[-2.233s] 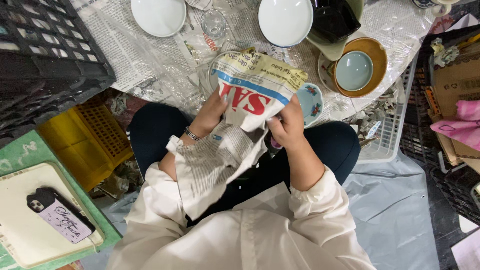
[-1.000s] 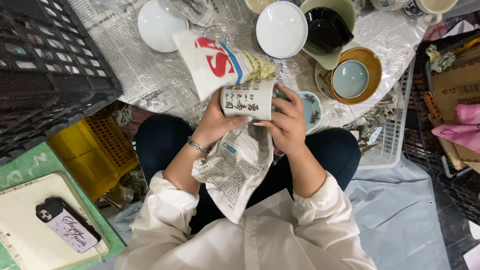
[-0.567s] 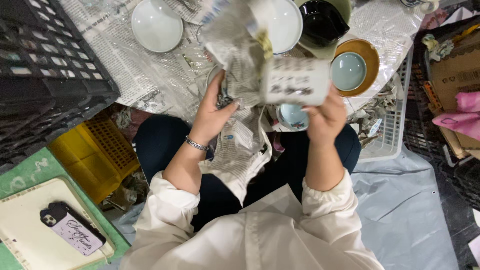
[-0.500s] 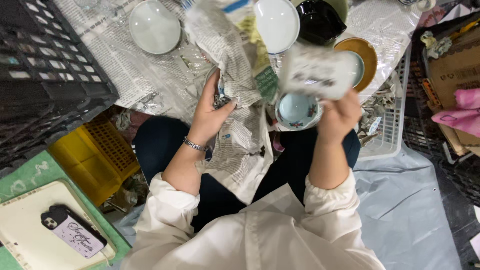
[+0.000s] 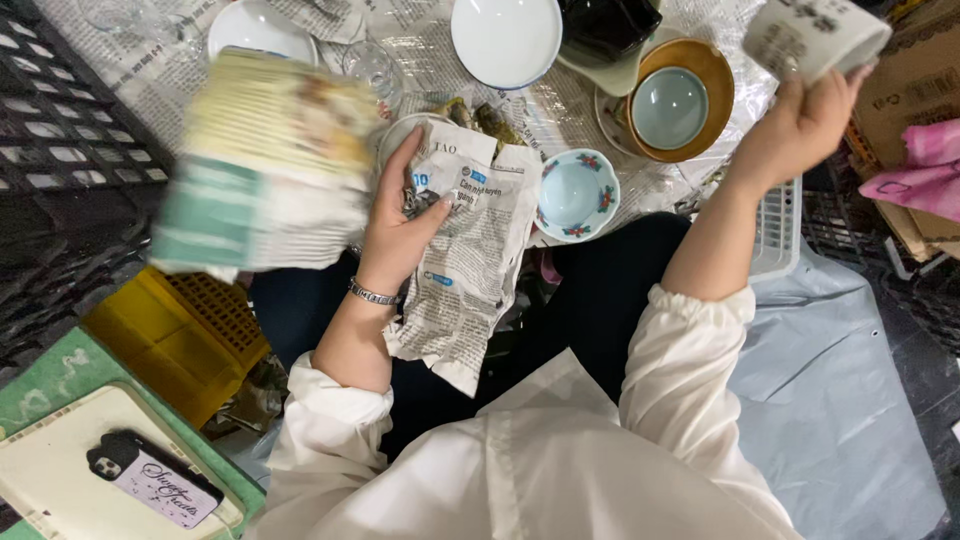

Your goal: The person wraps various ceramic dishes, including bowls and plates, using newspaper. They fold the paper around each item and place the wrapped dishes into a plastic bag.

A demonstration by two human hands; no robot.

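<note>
Newspaper sheets (image 5: 470, 250) stay bunched in your left hand (image 5: 400, 225), fingers clamped, while your right hand (image 5: 800, 120) grips a white cup (image 5: 812, 35) at two o'clock, freed of wrapping.

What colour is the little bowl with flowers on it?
The little bowl is pale blue inside, with red flowers round its white rim; the head view shows it.
</note>
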